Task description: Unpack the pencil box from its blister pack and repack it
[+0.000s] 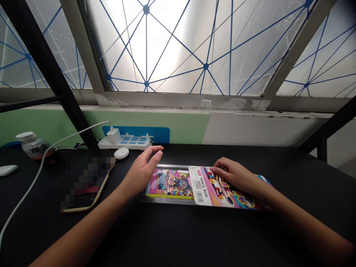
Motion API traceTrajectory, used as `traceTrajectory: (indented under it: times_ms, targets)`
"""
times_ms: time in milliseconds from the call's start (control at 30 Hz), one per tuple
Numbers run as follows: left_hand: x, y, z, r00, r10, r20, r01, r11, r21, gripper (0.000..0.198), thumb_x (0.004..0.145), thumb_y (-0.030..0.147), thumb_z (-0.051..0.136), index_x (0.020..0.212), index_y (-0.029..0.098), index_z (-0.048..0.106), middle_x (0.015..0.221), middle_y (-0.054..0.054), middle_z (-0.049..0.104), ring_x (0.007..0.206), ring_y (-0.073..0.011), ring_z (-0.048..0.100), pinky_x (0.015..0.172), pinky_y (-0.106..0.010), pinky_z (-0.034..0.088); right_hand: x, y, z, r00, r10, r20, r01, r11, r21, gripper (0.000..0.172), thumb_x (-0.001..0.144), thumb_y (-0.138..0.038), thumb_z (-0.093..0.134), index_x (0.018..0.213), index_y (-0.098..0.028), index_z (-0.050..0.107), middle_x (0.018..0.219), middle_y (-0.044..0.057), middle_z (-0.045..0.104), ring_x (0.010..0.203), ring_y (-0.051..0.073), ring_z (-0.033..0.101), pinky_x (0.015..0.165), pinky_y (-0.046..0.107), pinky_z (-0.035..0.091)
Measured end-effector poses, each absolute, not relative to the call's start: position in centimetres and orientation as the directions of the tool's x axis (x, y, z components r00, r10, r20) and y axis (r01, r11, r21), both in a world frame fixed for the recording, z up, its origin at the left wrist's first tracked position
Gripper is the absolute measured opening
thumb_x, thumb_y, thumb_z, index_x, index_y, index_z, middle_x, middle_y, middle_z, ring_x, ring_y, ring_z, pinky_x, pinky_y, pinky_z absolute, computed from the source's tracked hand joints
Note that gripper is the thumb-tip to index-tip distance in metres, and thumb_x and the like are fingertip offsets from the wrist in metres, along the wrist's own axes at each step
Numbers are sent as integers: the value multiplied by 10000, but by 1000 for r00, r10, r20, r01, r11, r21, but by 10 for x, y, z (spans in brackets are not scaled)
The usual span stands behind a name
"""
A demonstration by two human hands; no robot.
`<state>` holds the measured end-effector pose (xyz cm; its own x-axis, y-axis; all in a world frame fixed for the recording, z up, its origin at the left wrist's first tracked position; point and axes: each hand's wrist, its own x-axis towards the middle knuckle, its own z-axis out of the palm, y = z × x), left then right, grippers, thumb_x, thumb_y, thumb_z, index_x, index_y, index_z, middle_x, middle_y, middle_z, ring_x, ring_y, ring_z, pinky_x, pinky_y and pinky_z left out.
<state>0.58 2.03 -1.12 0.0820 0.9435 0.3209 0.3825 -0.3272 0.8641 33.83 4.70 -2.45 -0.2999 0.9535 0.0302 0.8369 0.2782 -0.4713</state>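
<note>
A colourful pencil box (170, 183) lies flat on the black table (178, 230), partly inside a clear plastic sleeve. A printed card wrapper marked PENCIL BOX (211, 189) overlaps its right end. My left hand (143, 168) hovers at the box's left end with the fingers stretched out and apart, holding nothing. My right hand (235, 174) lies on the card wrapper with the fingers curled down onto it, pressing or gripping its top edge.
A white power strip (125, 142) with a plugged charger and cable sits at the back by the wall. A small white oval case (121, 152), a bottle (35, 145) and a phone-like flat object (83, 183) lie to the left. A black frame post slants behind.
</note>
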Motion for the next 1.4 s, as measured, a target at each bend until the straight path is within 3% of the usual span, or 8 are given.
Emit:
traceTrajectory:
  times_ms: [200,367,600,700,933,1100,1233,1400]
  targets:
    - [4,34,-32,-48,976,213,198,-200,960,417,1007,534,374,1158,233,619,1318,-74,651,1293,-267,546,1108,-437,383,358,51,-11,-372,921,-116,814,264,-517,594,764,-671,655,1185,-251,645,1163,83,694,1029,305,668,872,386,542]
    - [10,30,-33,-71,972,224,101,-216,971,430,1016,551,344,1136,227,600,1305,-91,663,1292,-261,552,1119,-448,358,324,60,-10,-431,895,-115,821,336,-461,766,781,-687,650,1376,-220,526,1368,152,582,1201,341,599,986,431,503]
    - [4,36,-32,-78,984,160,29,-158,987,514,1010,599,283,1142,198,577,1257,-121,693,1253,-273,592,1082,-441,395,198,61,0,-586,807,-75,791,550,-267,577,902,-622,563,1308,-213,589,1283,147,631,1143,340,617,957,457,472]
    - [-3,41,-32,-11,986,167,180,-163,970,527,1028,549,203,1198,182,541,1258,-130,688,1218,-251,617,1027,-394,452,176,57,7,-606,795,-27,778,586,-226,544,907,-570,588,1307,-202,595,1273,153,632,1104,354,627,958,491,445]
    - [-11,35,-28,193,969,154,615,-241,750,296,884,422,597,1115,247,655,1119,-80,699,1106,-311,623,968,-417,454,255,56,3,-489,872,3,838,470,-277,575,895,-651,524,1259,-218,629,1302,120,643,1116,329,635,919,421,489]
    - [-5,29,-24,320,885,339,807,-442,393,274,944,447,595,1094,225,655,1052,-73,678,1009,-281,605,874,-400,485,322,53,-4,-380,925,-28,853,339,-397,466,879,-657,544,1006,-225,662,1004,71,733,868,256,687,708,339,528]
    - [-7,27,-16,414,658,629,788,-605,113,206,940,366,651,1038,188,616,989,-82,651,965,-269,569,878,-419,476,328,41,4,-371,902,221,838,428,-339,363,839,-592,651,887,-235,598,844,34,703,704,212,639,610,314,485]
    - [-22,28,-1,542,494,680,726,-683,-83,146,953,316,639,896,204,564,1026,-90,658,984,-267,582,932,-461,465,312,16,14,-486,737,470,753,626,-203,157,905,-344,644,870,-236,535,1114,83,683,844,217,645,704,335,514]
